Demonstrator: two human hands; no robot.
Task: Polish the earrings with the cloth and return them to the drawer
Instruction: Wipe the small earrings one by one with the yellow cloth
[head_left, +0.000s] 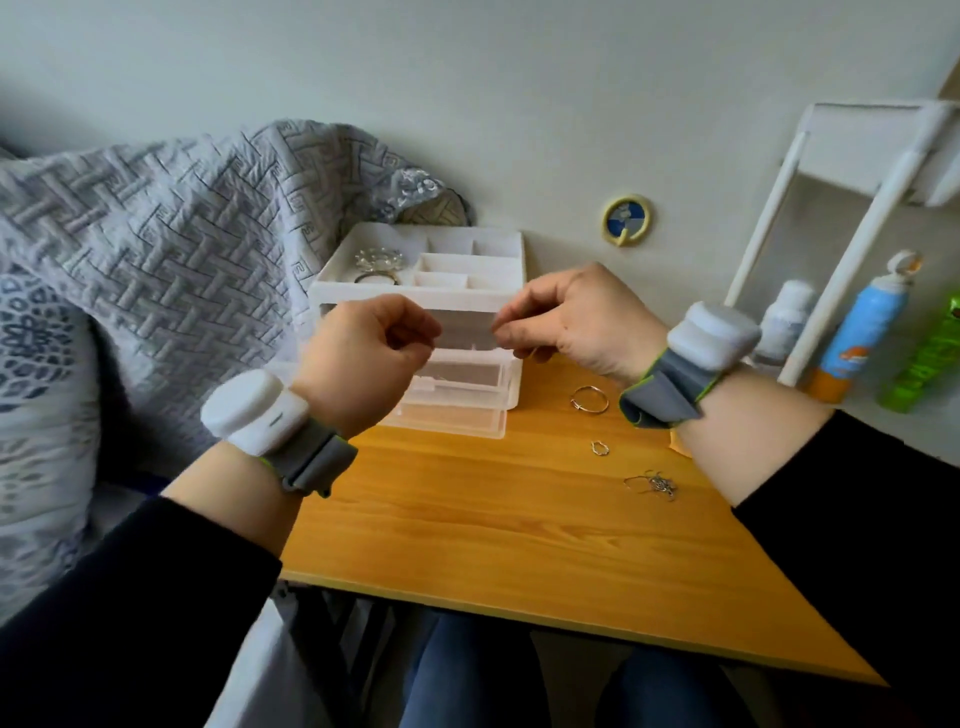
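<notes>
Soft, even daylight, moderately bright. Weak shadows lie on the table (467, 519) under the drawer box (457, 400). Right of the table, the white shelf (878, 150) looks bent and a little unsharp.

One camera sat on the person's head and looked forward and down through a wide lens that bent the frame's edges. The drawers (457, 291) lay near the centre, close enough for their top tray to show from above. Just in front of the drawers, nearer the lens, the left hand (363, 358) and right hand (576, 322) were raised in mid-frame. Below the drawers the table (467, 519) spread toward the viewer, with its near edge and the person's knees (467, 675) beneath in view. Behind the drawers rose the wall (467, 78). Left of them lay a quilt (156, 234), and right of them stood a shelf (857, 156), both bowed by the lens.
</notes>
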